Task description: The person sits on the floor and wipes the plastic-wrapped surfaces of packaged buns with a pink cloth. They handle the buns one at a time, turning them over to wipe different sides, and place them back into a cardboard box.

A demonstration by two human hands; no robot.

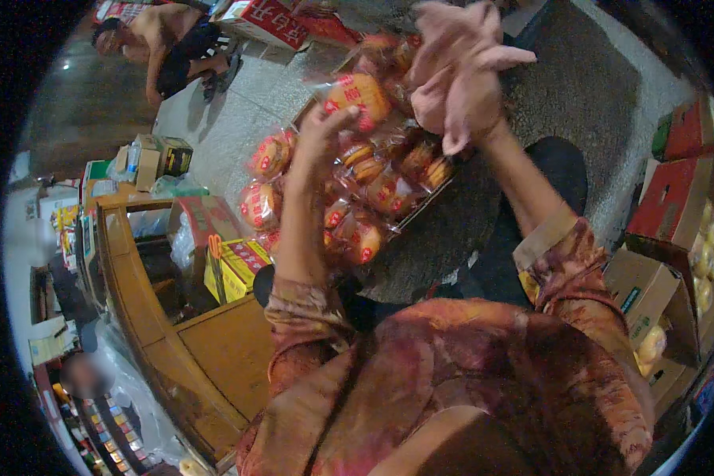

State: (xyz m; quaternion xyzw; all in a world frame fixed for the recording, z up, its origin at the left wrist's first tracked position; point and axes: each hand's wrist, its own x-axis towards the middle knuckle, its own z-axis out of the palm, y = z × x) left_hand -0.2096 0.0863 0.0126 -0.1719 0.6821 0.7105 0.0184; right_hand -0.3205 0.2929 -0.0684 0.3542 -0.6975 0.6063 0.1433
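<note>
My left hand (327, 128) pinches a clear plastic packet of round golden pastries (360, 98) with red print, raised over a pile of similar packets. My right hand (482, 113) is largely covered by a pink cloth (452, 71), which it holds to the right of the raised packet. Beneath both hands, a shallow container (413, 217) bears several packaged pastries (387, 187). More pastry packets (260, 205) lie to the left of my left forearm.
At the left stands a wooden desk (226, 351) with a yellow carton (235, 268) beside it. Open cartons of wrapped round fruit (708, 256) stand at the right. A person (166, 47) sits at the upper left, near a red and white carton (268, 24).
</note>
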